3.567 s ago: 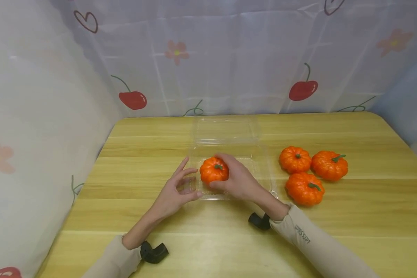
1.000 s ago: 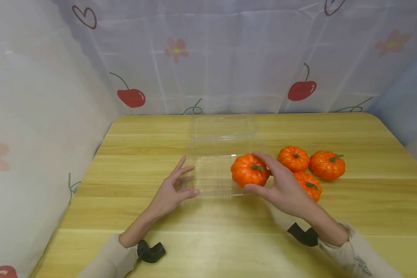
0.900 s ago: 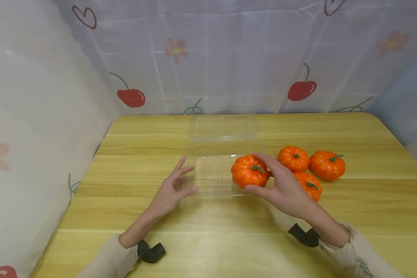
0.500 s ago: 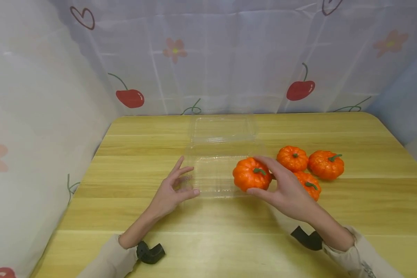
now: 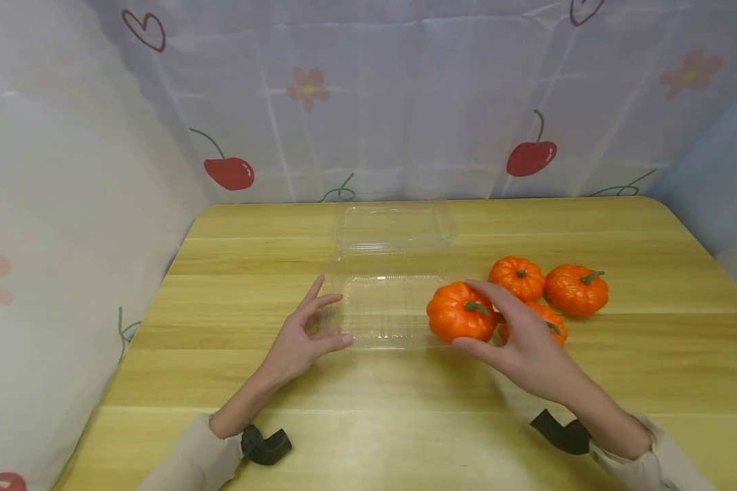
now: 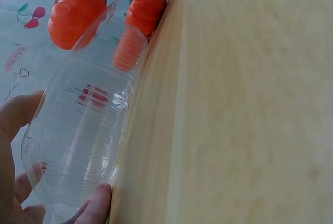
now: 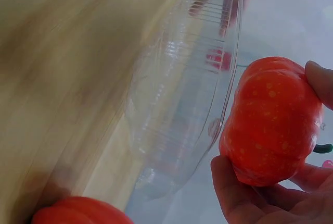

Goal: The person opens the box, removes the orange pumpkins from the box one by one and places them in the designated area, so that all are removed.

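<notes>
My right hand (image 5: 528, 351) grips a small orange pumpkin (image 5: 457, 314) with a green stem, thumb and fingers on opposite sides. In the right wrist view the held pumpkin (image 7: 273, 122) is clear of the tabletop, beside the upper rim of a transparent plastic clamshell box (image 5: 374, 310). The box stands with its lid (image 5: 393, 225) folded back, and nothing lies in its base. My left hand (image 5: 295, 337) is spread at the left end of the box. In the left wrist view its thumb and fingers (image 6: 96, 206) lie around that end, touching or very near it.
Right of the box sit three more pumpkins: one at the back (image 5: 517, 278), one at the far right (image 5: 577, 290), and one in front (image 5: 549, 320), partly hidden by my right hand. A patterned curtain (image 5: 405, 102) hangs behind the wooden table (image 5: 368, 436).
The gripped pumpkin was low in the left part of the box; my right hand has lifted it and carried it right, drifting further right and nearer lately. My left hand stays about where it was.
</notes>
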A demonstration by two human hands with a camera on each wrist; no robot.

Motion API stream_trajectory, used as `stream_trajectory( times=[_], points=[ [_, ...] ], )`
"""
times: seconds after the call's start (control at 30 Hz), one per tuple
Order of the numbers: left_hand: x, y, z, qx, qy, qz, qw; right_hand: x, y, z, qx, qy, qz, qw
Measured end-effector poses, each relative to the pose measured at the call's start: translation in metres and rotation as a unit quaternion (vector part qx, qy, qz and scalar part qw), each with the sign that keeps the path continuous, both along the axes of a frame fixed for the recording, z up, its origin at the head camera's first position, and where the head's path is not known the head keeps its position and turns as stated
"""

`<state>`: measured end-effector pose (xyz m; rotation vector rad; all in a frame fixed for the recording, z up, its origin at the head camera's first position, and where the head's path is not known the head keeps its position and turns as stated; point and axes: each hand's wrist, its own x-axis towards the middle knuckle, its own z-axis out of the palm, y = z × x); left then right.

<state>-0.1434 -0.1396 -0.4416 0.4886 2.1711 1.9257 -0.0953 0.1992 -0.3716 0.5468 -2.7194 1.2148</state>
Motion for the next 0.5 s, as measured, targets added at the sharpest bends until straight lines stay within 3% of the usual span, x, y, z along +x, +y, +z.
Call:
stream_trajectory(
  times=[0.5],
  points=[
    [0.001, 0.000, 0.001, -0.011, 0.003, 0.001, 0.9999, 0.017, 0.031, 0.007, -0.038, -0.022, -0.022, 0.9988]
  ],
)
